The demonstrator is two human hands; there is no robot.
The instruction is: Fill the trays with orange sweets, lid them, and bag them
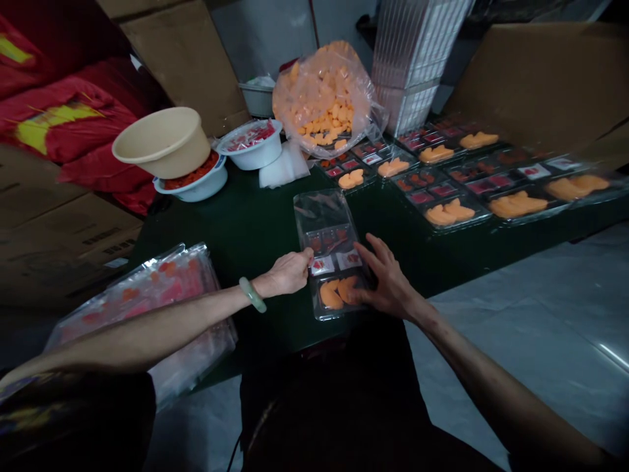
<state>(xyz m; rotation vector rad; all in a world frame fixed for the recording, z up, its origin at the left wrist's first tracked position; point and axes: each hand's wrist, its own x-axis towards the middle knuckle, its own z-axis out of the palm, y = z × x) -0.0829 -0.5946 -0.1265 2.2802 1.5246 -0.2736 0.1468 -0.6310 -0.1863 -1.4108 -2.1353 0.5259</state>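
In front of me on the dark green table lies a clear plastic bag point(320, 204) with a compartment tray point(322, 277) inside it. The tray holds orange shaped pieces point(332, 295) at the near end, white printed packets point(348, 259) in the middle and small reddish pieces at the far end. My left hand point(289, 272), with a pale green bangle at the wrist, pinches the bag's left edge. At the right edge, my right hand point(388, 278) has its fingers spread, the thumb over the orange pieces. Whether its fingertips press on the plastic is hard to tell.
Filled trays point(449, 213) line the table's right and back. Behind stand a large bag of orange pieces point(324, 98), white basins point(253, 147), a cream basin point(162, 141) and stacked clear trays point(417, 52). Printed plastic bags point(162, 288) lie at left under my forearm.
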